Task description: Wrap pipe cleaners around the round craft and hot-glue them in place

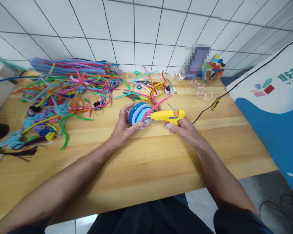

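My left hand [126,125] holds a clear ball [139,113] wound with pipe cleaners in blue, light blue and lilac rings. A pink pipe cleaner [161,103] runs along the ball's right side, and its loose end sticks out up and to the right. In my right hand [179,127] is a yellow hot glue gun [169,115], gripped by its handle. The gun's nozzle points left and is at the bare, clear end of the ball; I cannot tell if it touches. A black cord trails from the gun to the right.
Many loose, bent pipe cleaners [70,94] cover the table's left side, with a straight bundle [68,66] behind them. Pliers [134,96] and a utility knife [171,86] lie beyond the ball. Clear plastic half-spheres [204,94] and a yellow-black cutter [216,104] are at the right.
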Action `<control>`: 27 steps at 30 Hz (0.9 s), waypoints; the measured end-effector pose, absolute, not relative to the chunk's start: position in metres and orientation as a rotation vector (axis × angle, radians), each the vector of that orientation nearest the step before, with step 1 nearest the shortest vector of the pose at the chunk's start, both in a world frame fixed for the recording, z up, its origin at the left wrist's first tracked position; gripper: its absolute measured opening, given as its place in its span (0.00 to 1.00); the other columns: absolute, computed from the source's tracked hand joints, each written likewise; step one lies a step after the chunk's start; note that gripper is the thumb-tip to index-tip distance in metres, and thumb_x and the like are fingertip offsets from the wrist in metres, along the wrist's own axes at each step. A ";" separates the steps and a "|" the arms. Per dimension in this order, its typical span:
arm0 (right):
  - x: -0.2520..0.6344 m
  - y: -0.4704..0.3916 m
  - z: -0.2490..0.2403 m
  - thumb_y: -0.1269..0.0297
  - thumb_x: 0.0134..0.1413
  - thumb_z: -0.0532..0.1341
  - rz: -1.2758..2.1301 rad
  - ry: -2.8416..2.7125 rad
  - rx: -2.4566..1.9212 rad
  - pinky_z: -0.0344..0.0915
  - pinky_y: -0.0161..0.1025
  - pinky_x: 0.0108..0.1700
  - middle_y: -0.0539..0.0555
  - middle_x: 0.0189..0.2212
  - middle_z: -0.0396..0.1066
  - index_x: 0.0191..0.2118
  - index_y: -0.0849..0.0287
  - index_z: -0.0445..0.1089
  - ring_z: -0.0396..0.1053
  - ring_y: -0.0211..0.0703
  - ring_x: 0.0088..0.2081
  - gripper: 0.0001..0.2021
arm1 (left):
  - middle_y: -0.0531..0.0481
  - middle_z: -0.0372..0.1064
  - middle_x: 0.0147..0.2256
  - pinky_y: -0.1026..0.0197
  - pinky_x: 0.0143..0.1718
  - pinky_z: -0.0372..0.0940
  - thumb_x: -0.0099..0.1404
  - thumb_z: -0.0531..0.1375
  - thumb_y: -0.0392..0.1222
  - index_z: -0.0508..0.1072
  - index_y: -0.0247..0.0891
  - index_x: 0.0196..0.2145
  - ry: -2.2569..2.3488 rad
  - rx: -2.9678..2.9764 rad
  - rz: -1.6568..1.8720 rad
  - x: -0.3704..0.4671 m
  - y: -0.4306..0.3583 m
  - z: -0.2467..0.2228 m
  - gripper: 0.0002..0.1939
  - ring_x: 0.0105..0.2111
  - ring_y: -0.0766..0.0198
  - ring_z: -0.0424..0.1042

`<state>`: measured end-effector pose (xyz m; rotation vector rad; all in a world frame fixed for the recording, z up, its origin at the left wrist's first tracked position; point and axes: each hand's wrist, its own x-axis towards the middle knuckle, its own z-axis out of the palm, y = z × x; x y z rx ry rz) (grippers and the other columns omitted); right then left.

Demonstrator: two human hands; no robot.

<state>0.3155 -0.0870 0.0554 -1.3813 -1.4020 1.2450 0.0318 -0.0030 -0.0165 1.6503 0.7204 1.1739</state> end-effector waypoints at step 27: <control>0.314 -0.088 0.060 0.42 0.56 0.76 1.269 -1.404 -1.393 0.68 0.38 0.34 0.52 0.33 0.74 0.33 0.54 0.74 0.68 0.42 0.34 0.21 | 0.39 0.69 0.70 0.40 0.69 0.74 0.71 0.75 0.64 0.61 0.51 0.72 0.724 1.674 1.167 0.030 -0.003 -0.016 0.44 0.67 0.46 0.76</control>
